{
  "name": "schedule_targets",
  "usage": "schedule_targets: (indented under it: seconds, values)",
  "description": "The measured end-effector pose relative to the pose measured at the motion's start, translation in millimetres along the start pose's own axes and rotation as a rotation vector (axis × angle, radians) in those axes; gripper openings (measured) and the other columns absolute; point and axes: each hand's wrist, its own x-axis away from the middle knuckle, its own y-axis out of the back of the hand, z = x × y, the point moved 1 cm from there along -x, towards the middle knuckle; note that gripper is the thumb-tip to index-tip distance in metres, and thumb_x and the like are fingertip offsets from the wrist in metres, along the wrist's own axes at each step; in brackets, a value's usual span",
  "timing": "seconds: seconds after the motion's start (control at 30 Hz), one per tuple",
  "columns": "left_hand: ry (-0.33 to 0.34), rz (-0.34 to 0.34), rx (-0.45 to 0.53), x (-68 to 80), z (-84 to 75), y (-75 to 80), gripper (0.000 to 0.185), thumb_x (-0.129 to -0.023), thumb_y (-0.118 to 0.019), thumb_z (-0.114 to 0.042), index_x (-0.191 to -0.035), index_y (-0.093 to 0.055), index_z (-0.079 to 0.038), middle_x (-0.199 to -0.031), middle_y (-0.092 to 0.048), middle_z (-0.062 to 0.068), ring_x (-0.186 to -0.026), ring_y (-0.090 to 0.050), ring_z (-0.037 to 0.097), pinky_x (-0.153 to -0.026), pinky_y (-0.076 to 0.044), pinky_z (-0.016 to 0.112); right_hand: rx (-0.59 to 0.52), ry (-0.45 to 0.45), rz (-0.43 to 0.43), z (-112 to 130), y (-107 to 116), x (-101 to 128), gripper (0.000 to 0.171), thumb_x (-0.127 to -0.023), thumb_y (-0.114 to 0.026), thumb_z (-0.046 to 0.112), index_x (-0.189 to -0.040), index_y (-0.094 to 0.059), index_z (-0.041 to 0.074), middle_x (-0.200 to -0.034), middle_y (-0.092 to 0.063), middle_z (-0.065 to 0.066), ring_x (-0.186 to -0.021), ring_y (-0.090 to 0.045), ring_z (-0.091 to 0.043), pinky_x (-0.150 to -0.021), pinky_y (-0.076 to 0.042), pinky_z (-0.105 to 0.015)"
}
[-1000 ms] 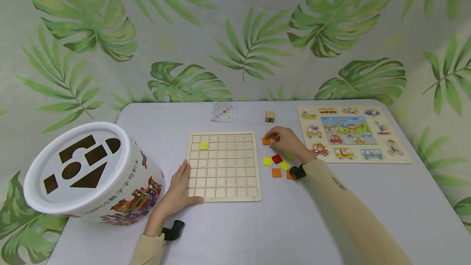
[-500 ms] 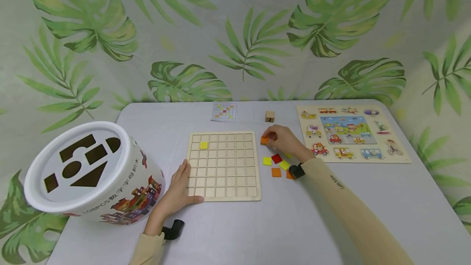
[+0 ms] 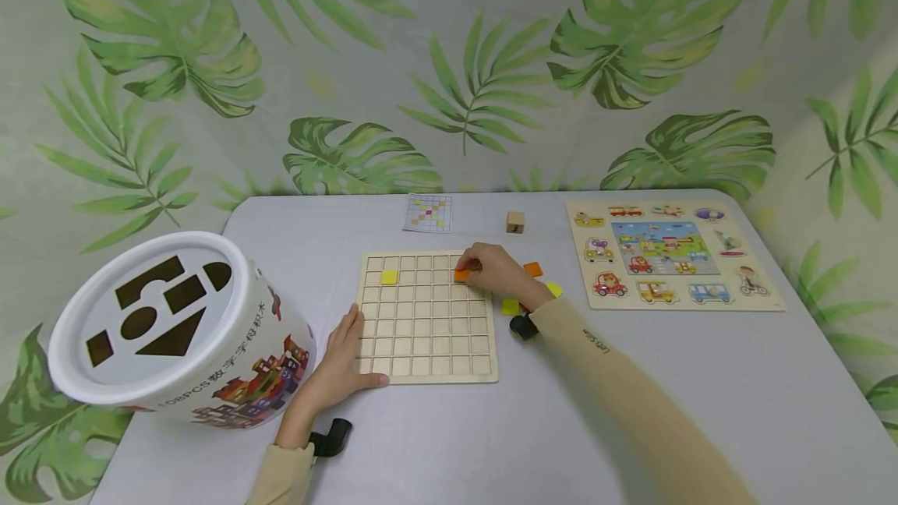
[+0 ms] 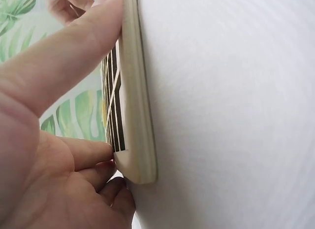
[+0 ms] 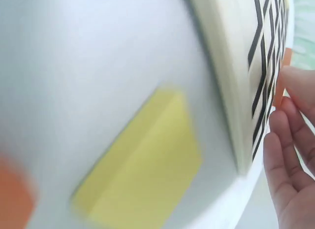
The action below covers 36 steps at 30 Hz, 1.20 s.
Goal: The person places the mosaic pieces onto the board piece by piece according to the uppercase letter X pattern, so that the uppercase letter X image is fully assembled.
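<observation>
A square wooden grid board point(image 3: 422, 326) lies on the table, with a yellow tile point(image 3: 389, 277) in its upper left part. My left hand point(image 3: 339, 365) rests at the board's near left corner, fingers along the left side and thumb point(image 4: 74, 56) on the near edge. Over the board's upper right cells, my right hand point(image 3: 496, 270) pinches an orange square tile point(image 3: 461, 276) between thumb and fingertips; the right wrist view shows that orange tile point(image 5: 282, 79) close over the grid. Loose tiles lie right of the board, partly hidden by the right forearm, among them another orange tile point(image 3: 533, 269).
A large white bucket point(image 3: 277, 365) with shape holes in its lid stands at left. Behind the board lie a small coloured pattern card point(image 3: 428, 213) and a wooden cube point(image 3: 515, 223). At right lies a vehicle picture puzzle point(image 3: 673, 294).
My right hand has carried the orange tile left from the table beside the board to over its upper right cells. My left hand has stayed at the board's corner.
</observation>
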Motion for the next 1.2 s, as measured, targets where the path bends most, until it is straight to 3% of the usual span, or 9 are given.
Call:
schedule_targets:
  seconds: [0.27, 0.47, 0.73, 0.9, 1.2]
  values:
    - [-0.001, -0.008, -0.004, 0.9, -1.2, 0.8, 0.114, -0.062, -0.082, -0.027, -0.14, -0.007, 0.009, -0.148, 0.004, 0.018, -0.132, 0.005, 0.037, -0.102, -0.008, 0.055, 0.096, 0.001, 0.004, 7, -11, -9, 0.017, -0.076, -0.064, -0.004, -0.09, -0.064, 0.006, -0.089, -0.057, -0.003, -0.08, -0.049, -0.018, -0.074, -0.043, -0.03]
    - [0.008, -0.009, -0.005, 1.5, -4.4, 2.1, 0.114, -0.062, -0.082, -0.026, -0.14, -0.007, 0.01, -0.148, 0.004, 0.018, -0.132, 0.005, 0.038, -0.102, -0.008, 0.055, 0.073, 0.004, 0.007, 4, -5, -3, 0.018, -0.079, -0.063, -0.001, -0.094, -0.066, 0.007, -0.092, -0.058, -0.002, -0.084, -0.051, -0.016, -0.077, -0.043, -0.03]
    - [0.019, -0.008, 0.005, 0.9, -3.3, 0.9, 0.114, -0.062, -0.082, -0.026, -0.14, -0.007, 0.008, -0.149, 0.005, 0.017, -0.133, 0.005, 0.037, -0.102, -0.008, 0.055, -0.06, -0.041, -0.051, -15, 22, 26, 0.018, -0.082, -0.061, 0.004, -0.099, -0.065, 0.006, -0.093, -0.06, -0.002, -0.085, -0.054, -0.017, -0.077, -0.046, -0.031]
    - [0.013, -0.014, 0.002, 0.8, -0.9, 0.2, 0.114, -0.062, -0.082, -0.028, -0.14, -0.007, 0.008, -0.149, 0.004, 0.017, -0.133, 0.005, 0.037, -0.102, -0.008, 0.056, -0.06, -0.064, -0.068, -26, 32, 50, 0.016, -0.082, -0.064, 0.007, -0.097, -0.065, 0.005, -0.089, -0.06, -0.001, -0.081, -0.052, -0.017, -0.076, -0.046, -0.032]
    - [0.016, -0.011, 0.005, 1.1, -0.2, -0.5, 0.114, -0.062, -0.081, -0.029, -0.14, -0.007, 0.009, -0.149, 0.005, 0.016, -0.133, 0.006, 0.036, -0.102, -0.008, 0.056, -0.003, -0.074, 0.002, -36, 30, 78, 0.021, -0.078, -0.068, 0.011, -0.099, -0.064, 0.008, -0.091, -0.061, 0.001, -0.085, -0.053, -0.018, -0.078, -0.043, -0.034]
